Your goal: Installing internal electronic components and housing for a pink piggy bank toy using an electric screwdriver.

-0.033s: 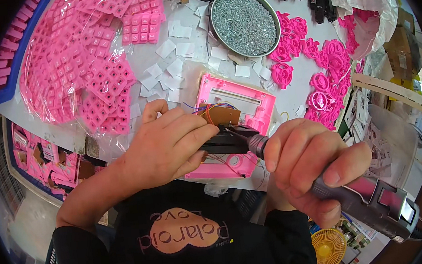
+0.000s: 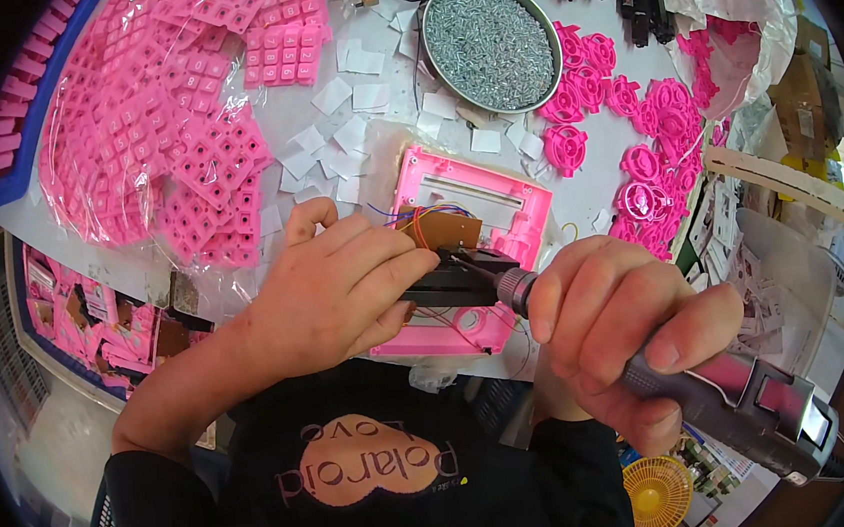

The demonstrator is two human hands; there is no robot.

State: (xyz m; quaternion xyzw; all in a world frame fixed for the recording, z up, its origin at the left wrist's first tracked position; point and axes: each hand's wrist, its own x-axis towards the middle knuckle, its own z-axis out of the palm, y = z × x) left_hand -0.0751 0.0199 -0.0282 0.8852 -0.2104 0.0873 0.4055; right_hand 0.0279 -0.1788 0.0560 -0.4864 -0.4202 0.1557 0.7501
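Note:
My right hand (image 2: 638,320) is wrapped round a dark grey electric screwdriver (image 2: 730,402). The tool lies aslant, and its bit meets a black plastic part (image 2: 444,290) near that part's upper edge. My left hand (image 2: 328,282) grips the same part from the left, its index fingertip close to the bit; the thumb is partly hidden below. Beneath lies an open pink plastic housing (image 2: 535,208), with a brown circuit board (image 2: 454,231) and thin coloured wires (image 2: 417,226) inside. Whether a screw sits under the bit is too small to tell.
A round metal bowl of small screws (image 2: 491,47) stands beyond the housing. Pink keypads (image 2: 128,119) are heaped at left in clear plastic, and pink ring-shaped parts (image 2: 666,132) lie at right. White paper slips (image 2: 337,150) are scattered between. A yellow basket (image 2: 658,494) sits lower right.

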